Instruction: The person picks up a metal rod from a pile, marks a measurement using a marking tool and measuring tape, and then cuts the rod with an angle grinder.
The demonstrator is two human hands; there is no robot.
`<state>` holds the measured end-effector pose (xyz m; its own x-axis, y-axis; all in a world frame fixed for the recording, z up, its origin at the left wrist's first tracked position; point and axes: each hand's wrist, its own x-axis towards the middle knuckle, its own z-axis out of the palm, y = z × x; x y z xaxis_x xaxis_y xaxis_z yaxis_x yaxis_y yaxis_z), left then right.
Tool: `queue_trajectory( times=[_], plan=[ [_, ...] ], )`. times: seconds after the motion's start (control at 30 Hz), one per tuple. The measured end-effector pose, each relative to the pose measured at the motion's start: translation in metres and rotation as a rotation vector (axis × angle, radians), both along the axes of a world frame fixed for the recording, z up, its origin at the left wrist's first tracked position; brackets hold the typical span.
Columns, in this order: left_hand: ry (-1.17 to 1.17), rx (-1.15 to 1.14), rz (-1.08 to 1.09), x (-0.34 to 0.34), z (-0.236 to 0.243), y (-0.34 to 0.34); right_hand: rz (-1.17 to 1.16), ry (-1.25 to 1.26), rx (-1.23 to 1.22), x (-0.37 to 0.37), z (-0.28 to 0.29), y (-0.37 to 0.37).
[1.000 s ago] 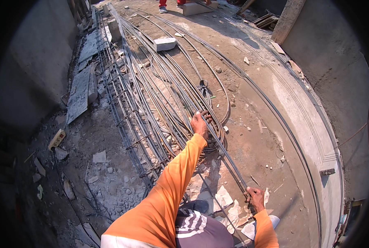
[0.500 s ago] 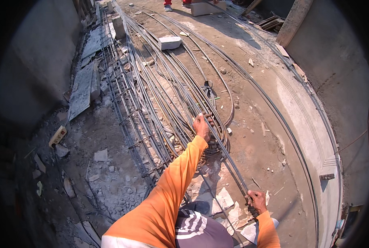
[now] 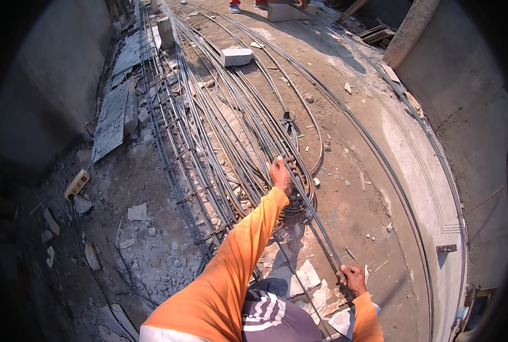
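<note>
Head view: left hand (image 3: 281,174) curled around steel rod (image 3: 325,235), beside looped rod bundle (image 3: 263,137). Right hand (image 3: 354,280) closed around same rod, nearer body. Rod slants between hands above dirt ground (image 3: 345,208). Pale block (image 3: 237,57) rests across bundle farther off. Power strip (image 3: 77,183) lies far left.

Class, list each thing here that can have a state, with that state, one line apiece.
Bare left hand, closed around a long grey steel rod.
Bare right hand, closed around the same rod.
Long grey steel rod, held slantwise between both hands.
Grey-brown bundled steel rods, partly bent into loops.
Pale grey rectangular block, lying on the bundled rods.
Yellow oblong power strip, lying down; whether powered, cannot tell.
Brown wooden post, tilted.
</note>
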<state>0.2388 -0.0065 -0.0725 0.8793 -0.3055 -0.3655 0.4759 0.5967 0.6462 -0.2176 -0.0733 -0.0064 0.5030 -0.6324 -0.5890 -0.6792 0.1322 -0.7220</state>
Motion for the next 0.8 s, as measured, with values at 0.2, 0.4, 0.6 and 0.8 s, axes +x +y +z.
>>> queue_trajectory(
  times=[0.2, 0.4, 0.6, 0.8],
  plan=[
    [0.005, -0.032, 0.006, 0.0, 0.002, 0.001, 0.014, -0.003, -0.017, 0.004, 0.007, 0.004],
    [0.05, -0.134, 0.02, 0.0, 0.0, 0.002, 0.038, -0.03, 0.041, 0.0, 0.003, 0.002],
    [-0.014, 0.015, 0.039, -0.004, -0.009, -0.013, 0.153, -0.004, -0.121, -0.012, -0.009, -0.001],
    [-0.166, 0.295, 0.16, -0.001, -0.045, -0.032, 0.184, 0.105, -0.271, -0.033, -0.006, 0.009]
  ],
)
